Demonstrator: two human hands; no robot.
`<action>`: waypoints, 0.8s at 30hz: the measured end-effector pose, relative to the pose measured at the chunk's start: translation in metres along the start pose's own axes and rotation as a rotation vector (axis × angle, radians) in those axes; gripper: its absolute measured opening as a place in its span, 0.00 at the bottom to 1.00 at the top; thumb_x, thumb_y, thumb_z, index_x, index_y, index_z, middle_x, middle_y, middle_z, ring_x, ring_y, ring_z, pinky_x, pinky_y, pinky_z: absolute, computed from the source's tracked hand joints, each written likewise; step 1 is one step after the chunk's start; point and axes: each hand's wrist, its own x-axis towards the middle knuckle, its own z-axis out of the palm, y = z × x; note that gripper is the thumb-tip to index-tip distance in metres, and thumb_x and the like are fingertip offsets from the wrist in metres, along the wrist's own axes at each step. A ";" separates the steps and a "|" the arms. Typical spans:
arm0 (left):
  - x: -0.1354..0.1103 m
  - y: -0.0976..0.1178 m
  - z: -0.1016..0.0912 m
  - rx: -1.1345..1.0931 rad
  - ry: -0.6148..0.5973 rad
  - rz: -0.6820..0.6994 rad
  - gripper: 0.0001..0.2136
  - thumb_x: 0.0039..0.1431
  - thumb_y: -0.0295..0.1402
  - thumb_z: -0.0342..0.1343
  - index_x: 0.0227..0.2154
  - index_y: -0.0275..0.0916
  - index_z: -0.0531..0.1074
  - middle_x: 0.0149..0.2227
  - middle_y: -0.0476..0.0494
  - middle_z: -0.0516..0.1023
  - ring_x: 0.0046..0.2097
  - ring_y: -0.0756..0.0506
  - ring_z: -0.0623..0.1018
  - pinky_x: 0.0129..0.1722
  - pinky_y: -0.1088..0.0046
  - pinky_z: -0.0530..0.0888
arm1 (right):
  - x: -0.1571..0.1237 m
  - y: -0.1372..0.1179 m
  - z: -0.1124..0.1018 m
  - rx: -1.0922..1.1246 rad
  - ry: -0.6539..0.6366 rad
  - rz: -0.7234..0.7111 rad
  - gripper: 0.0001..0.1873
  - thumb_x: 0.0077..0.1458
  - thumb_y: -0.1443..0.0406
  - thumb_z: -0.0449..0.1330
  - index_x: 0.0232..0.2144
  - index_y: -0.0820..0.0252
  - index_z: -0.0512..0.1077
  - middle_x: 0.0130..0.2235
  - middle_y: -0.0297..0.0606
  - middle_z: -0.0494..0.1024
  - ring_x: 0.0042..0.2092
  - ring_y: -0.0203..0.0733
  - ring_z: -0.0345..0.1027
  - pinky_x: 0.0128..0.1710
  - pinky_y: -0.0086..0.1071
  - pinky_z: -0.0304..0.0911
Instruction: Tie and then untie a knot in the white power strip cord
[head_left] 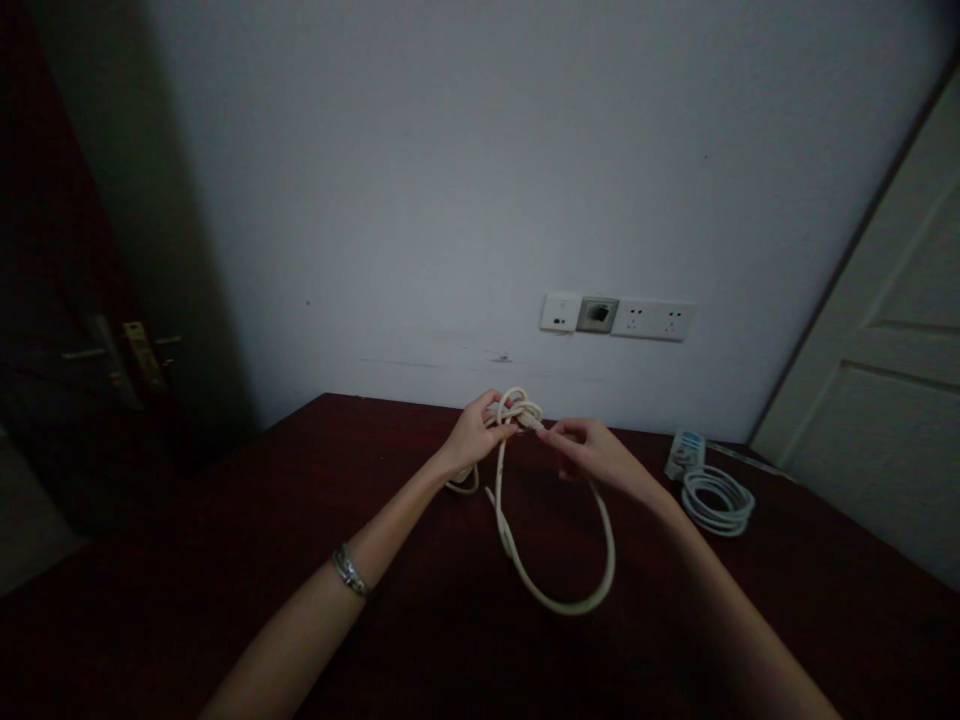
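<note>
A cream-coloured cable (559,598) hangs in a long loop over the dark red table (225,560). My left hand (472,435) is closed round a small bundle of its coils at the top. My right hand (592,452) pinches the cable's end just to the right of that bundle, fingertips almost touching the left hand. A metal bracelet (350,571) sits on my left wrist.
A coiled white cable (718,500) with a small white and blue box (685,452) lies at the table's back right. Wall sockets (616,316) are mounted above the table. A dark door with a brass handle (135,355) stands left, a white door (892,400) right.
</note>
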 end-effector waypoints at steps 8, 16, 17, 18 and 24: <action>-0.001 -0.008 -0.001 0.237 0.063 0.209 0.11 0.49 0.25 0.56 0.36 0.36 0.65 0.36 0.46 0.75 0.41 0.48 0.75 0.43 0.72 0.69 | -0.004 -0.005 0.000 0.008 -0.045 0.030 0.19 0.55 0.52 0.50 0.26 0.61 0.67 0.12 0.30 0.65 0.14 0.34 0.60 0.15 0.25 0.51; -0.009 0.001 0.006 -0.034 -0.041 0.079 0.13 0.46 0.31 0.59 0.36 0.35 0.68 0.34 0.44 0.77 0.37 0.46 0.76 0.40 0.71 0.70 | 0.000 -0.013 0.022 -0.165 0.412 -0.127 0.18 0.51 0.54 0.52 0.22 0.62 0.71 0.19 0.35 0.70 0.22 0.37 0.64 0.22 0.27 0.55; -0.007 0.002 0.004 -0.128 -0.032 0.034 0.12 0.45 0.33 0.59 0.34 0.35 0.68 0.33 0.44 0.77 0.36 0.46 0.76 0.40 0.70 0.70 | 0.000 -0.014 0.024 -0.133 0.418 -0.113 0.17 0.50 0.54 0.53 0.22 0.63 0.71 0.19 0.35 0.70 0.22 0.36 0.63 0.22 0.27 0.54; -0.006 0.002 0.002 -0.223 -0.009 -0.009 0.11 0.45 0.34 0.58 0.32 0.34 0.69 0.31 0.44 0.77 0.35 0.46 0.76 0.39 0.70 0.70 | -0.001 -0.015 0.025 -0.085 0.409 -0.085 0.17 0.49 0.55 0.54 0.23 0.62 0.70 0.18 0.33 0.69 0.20 0.35 0.62 0.20 0.27 0.54; 0.004 0.000 0.002 -0.358 0.226 -0.258 0.16 0.45 0.44 0.57 0.21 0.32 0.71 0.22 0.44 0.74 0.26 0.49 0.74 0.30 0.72 0.71 | -0.006 -0.018 0.034 0.194 0.338 -0.009 0.16 0.52 0.55 0.49 0.25 0.61 0.68 0.15 0.29 0.61 0.13 0.34 0.56 0.13 0.27 0.51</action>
